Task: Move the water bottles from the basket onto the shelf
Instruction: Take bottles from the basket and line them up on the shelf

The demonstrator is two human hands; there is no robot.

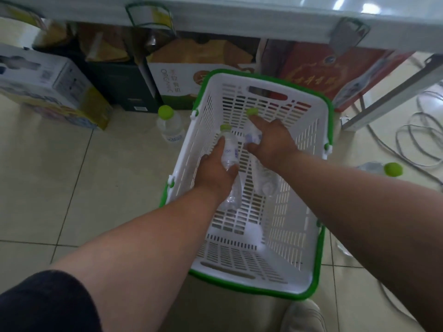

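A white slotted basket (pixel 309 164) with a green rim stands on the tiled floor below me. Both my hands reach into it. My left hand (pixel 215 171) is wrapped around a clear water bottle (pixel 229 149) with a green cap pointing away from me. My right hand (pixel 273 142) grips a second clear bottle (pixel 252 135), its green cap toward the basket's far wall. Another clear bottle (pixel 266 180) lies on the basket floor under my right wrist. The white shelf edge (pixel 239 22) runs across the top of the view.
A green-capped bottle (pixel 170 125) stands on the floor left of the basket; another (pixel 381 168) lies at the right. Cardboard boxes (pixel 182 75) sit under the shelf. Cables (pixel 412 140) loop on the floor at right, near a metal leg (pixel 393 92). My shoe (pixel 304 317) is below the basket.
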